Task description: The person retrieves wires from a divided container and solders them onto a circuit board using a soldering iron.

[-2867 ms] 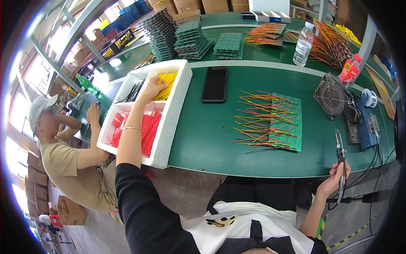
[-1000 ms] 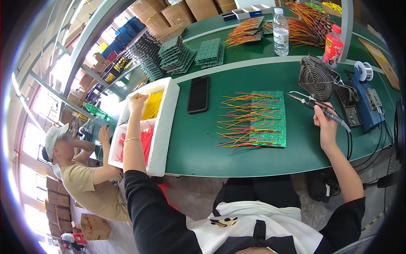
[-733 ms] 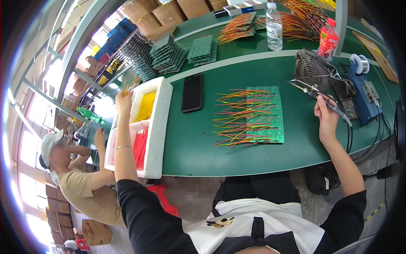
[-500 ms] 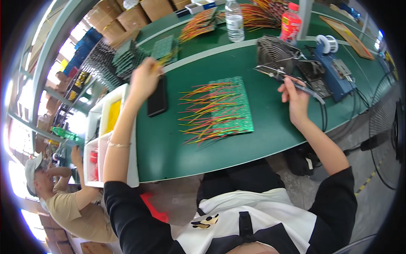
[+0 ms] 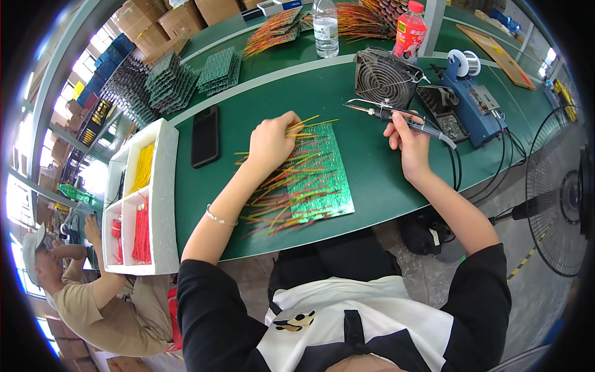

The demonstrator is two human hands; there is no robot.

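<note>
A green circuit board panel lies on the green table in front of me, with rows of red and yellow wires sticking out over its left side. At its far left corner my left hand is closed, and yellow wires poke out from its fingertips over the board's far edge. My right hand holds a soldering iron pen-like, right of the board. The iron's tip points left and stays apart from the board.
Left are a black phone and a white foam box of yellow and red wires. Stacked boards, a water bottle and a red bottle stand behind. A small fan and blue solder station are right. A co-worker sits left.
My left hand has come from beside the stacked boards, past the phone, to the board's far left corner with yellow wires. My right hand still holds the soldering iron. The view has shifted slightly.
</note>
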